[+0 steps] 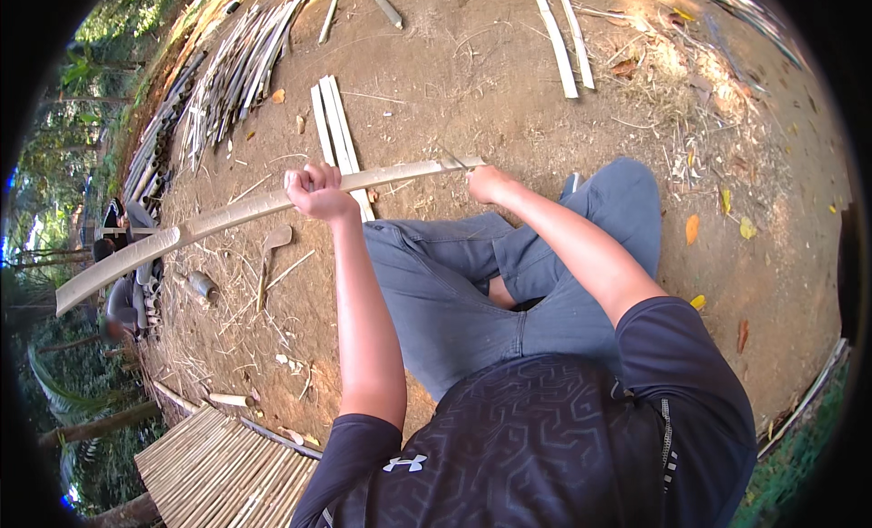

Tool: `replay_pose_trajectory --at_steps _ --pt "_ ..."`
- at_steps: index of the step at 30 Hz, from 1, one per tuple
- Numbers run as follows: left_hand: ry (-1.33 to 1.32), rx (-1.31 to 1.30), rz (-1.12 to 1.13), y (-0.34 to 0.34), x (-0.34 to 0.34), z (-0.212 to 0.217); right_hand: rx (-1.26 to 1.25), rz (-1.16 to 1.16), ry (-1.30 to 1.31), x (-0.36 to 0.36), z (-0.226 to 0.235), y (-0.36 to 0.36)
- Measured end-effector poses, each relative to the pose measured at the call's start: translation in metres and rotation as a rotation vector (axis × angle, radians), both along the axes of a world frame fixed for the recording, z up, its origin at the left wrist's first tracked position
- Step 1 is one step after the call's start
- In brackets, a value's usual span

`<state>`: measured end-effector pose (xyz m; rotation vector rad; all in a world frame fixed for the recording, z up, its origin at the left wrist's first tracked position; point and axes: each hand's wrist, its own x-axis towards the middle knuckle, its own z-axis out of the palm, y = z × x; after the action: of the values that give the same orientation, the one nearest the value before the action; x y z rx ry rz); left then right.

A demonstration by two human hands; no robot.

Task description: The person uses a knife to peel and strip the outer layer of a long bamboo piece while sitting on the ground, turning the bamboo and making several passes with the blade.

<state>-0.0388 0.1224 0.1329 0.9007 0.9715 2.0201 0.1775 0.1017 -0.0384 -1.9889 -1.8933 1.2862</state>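
A long, pale split-bamboo strip (pixel 227 214) runs across in front of me, from the far left to just above my lap. My left hand (pixel 318 192) is closed around it near its middle. At the strip's right end, my right hand (pixel 490 184) is closed on what looks like a knife (pixel 450 154); its thin dark blade crosses the strip there. The handle is hidden inside the fist. My legs (pixel 518 283) are folded on the ground beneath the strip.
Split strips (pixel 338 119) lie beyond my left hand, with two more strips (pixel 556 42) farther off. A flat-headed tool (pixel 266 264) and a short cylinder (pixel 202 285) lie left. Poles (pixel 241 74) are heaped far left; a slatted bamboo panel (pixel 227 473) sits near left. Another person (pixel 123 301) is beyond.
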Motion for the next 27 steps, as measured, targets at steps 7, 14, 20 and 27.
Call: replay_pose_trajectory --at_steps 7,14,20,27 --pt "-0.008 -0.003 0.051 0.001 -0.01 -0.006 -0.081 0.074 -0.036 0.005 0.007 0.0" --pt "-0.07 -0.14 0.189 0.003 -0.048 -0.014 -0.011 0.129 -0.068 -0.027 0.027 -0.01" --pt "-0.223 -0.163 0.21 0.011 -0.029 -0.031 -0.062 -0.038 -0.152 0.003 -0.041 0.012" --pt "-0.239 -0.135 0.285 -0.004 -0.048 -0.03 -0.075 0.105 -0.153 -0.009 -0.025 0.009"
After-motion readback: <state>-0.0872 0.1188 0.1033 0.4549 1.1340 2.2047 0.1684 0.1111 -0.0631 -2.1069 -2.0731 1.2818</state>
